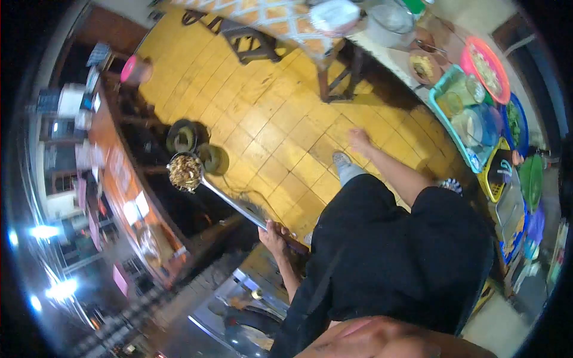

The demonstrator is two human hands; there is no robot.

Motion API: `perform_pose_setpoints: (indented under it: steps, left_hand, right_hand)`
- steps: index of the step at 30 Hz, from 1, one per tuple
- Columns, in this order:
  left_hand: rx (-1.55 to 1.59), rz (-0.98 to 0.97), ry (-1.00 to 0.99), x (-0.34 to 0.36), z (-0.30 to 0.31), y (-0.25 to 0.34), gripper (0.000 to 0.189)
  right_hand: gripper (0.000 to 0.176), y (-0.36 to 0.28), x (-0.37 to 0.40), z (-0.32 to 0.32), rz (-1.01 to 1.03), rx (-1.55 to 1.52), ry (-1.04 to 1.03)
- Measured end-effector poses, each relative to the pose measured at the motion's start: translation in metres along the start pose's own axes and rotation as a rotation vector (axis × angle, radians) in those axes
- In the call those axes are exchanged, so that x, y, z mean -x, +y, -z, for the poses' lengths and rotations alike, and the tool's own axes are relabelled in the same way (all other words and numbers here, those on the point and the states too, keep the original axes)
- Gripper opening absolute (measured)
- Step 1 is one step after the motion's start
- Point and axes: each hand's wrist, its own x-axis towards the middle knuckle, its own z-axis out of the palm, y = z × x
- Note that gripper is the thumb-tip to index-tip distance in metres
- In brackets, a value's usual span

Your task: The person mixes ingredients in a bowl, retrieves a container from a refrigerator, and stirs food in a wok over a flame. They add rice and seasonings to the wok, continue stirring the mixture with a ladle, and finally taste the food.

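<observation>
My left hand is wrapped round the long handle of a metal ladle, whose round bowl is held out to the upper left. Brown and pale chopped or fried pieces fill the bowl. My right hand hangs over the yellow tiled floor, slightly blurred, with nothing visible in it and its fingers loosely apart. Just below it in view is a foot in a grey shoe or sock. Dark clothing covers my body.
At the right, a counter holds a turquoise basket of containers, a pink bowl and a blue tray of greens. A wooden counter is at the left. Round green objects stand on the floor near the ladle. A metal stove-like surface lies at the lower left.
</observation>
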Motion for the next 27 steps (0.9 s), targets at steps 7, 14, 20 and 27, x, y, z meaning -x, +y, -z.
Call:
perform_pose_setpoints:
  steps: [7,14,20,27]
  left_hand:
    - [-0.147,0.138,-0.517,-0.048,-0.117,0.039,0.014]
    - [-0.541,0.265,-0.819,-0.078,-0.189,0.076,0.011]
    - [-0.793,0.230,-1.281,-0.133,-0.221,0.093,0.032]
    - [-0.829,0.227,-1.699,-0.143,-0.268,0.129,0.024]
  right_hand:
    - [0.046,-0.032,-0.061,0.244,-0.351,-1.528,0.878]
    - [0.027,-0.040,-0.085,0.249,-0.225,-1.368,0.921]
    - [0.014,-0.044,0.003,0.210,-0.090,-0.787,1.085]
    - [0.019,-0.166,0.186,0.166,0.283,-0.790,1.488]
